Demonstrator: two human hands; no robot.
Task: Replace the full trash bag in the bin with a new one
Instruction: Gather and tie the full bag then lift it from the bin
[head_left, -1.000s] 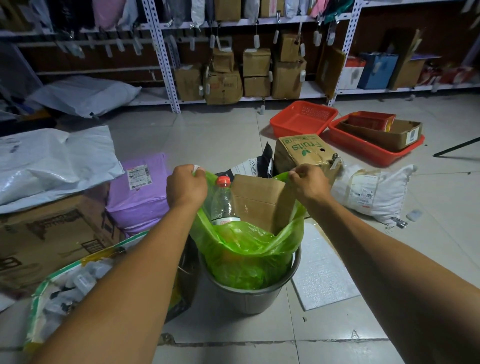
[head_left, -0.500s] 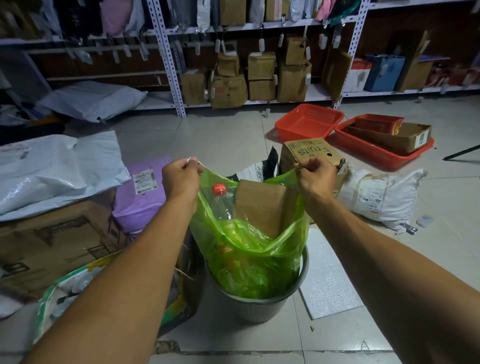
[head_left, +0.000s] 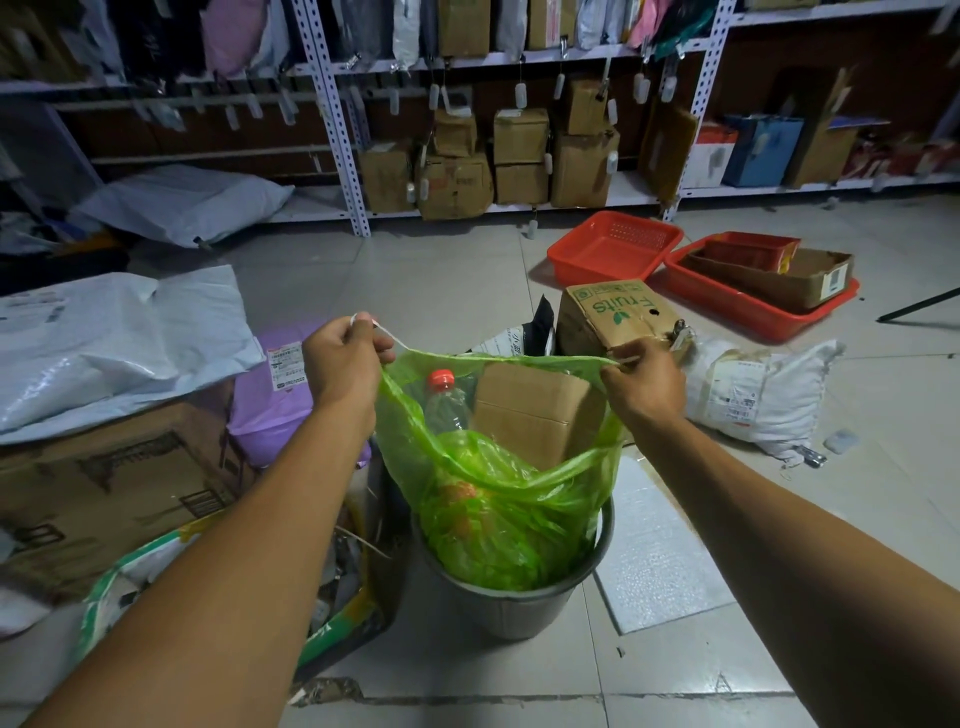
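Observation:
A translucent green trash bag (head_left: 498, 514) stands partly lifted out of a grey metal bin (head_left: 511, 608) on the tiled floor. Inside it I see a clear bottle with a red cap (head_left: 441, 400) and a brown cardboard box (head_left: 535, 410). My left hand (head_left: 343, 358) grips the bag's white drawstring at its left top edge. My right hand (head_left: 641, 384) grips the drawstring at the right top edge. The bag's mouth is stretched wide between both hands.
Left of the bin are a sack of rubbish (head_left: 156, 587), a big cardboard box (head_left: 104, 483), a purple parcel (head_left: 275, 395) and grey mailers (head_left: 114, 332). A "Fruits" box (head_left: 618, 317), white sack (head_left: 753, 389), red trays (head_left: 613, 249) and shelving (head_left: 519, 156) lie beyond.
Both hands have risen and moved apart, pulling the drawstring out and lifting the green bag higher out of the bin.

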